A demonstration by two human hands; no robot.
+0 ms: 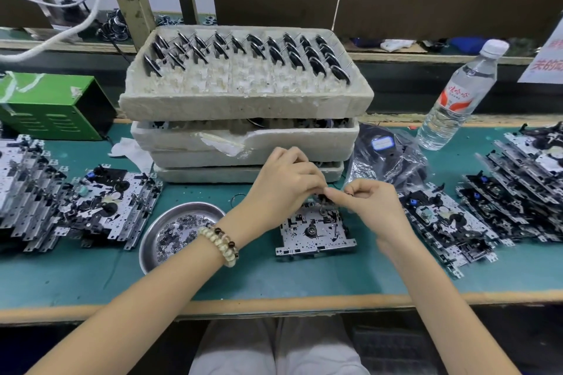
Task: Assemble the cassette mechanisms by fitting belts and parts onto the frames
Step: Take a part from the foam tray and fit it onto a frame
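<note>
A metal cassette frame lies flat on the green mat in front of me. My left hand, with a bead bracelet on the wrist, curls over the frame's far edge and pinches a small dark part there. My right hand meets it fingertip to fingertip, pinching the same spot, and a thin black belt loop shows by its fingers. The part itself is mostly hidden by the fingers. A round steel dish of small washers sits left of the frame.
Stacked foam trays of black flywheels stand just behind my hands. Piles of mechanisms lie at the left and right. A plastic bag of belts, a water bottle and a green box stand further back.
</note>
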